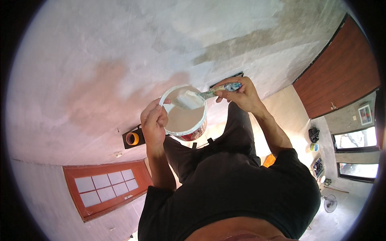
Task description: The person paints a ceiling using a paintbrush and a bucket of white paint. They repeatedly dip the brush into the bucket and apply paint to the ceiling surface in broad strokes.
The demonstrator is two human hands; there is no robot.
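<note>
My left hand (154, 120) grips the rim of a round paint bucket (192, 133), its fingers closed over the left edge. Pale, whitish paint (179, 118) shows inside the bucket. In my right hand (241, 94) is a paintbrush (209, 93), pinched by its paint-smeared handle. The brush's wide head is coated white and lies over the bucket's opening, near the far right rim. Whether the bristle tips touch the paint I cannot tell.
A patchy grey and pinkish wall (120, 60) fills the far side. Beside the bucket is a black shelf-like piece holding an orange tape roll (132, 139). A paned reddish door (106, 186) stands at left, a brown cabinet (345, 68) at right, and a fan (330, 203) farther back.
</note>
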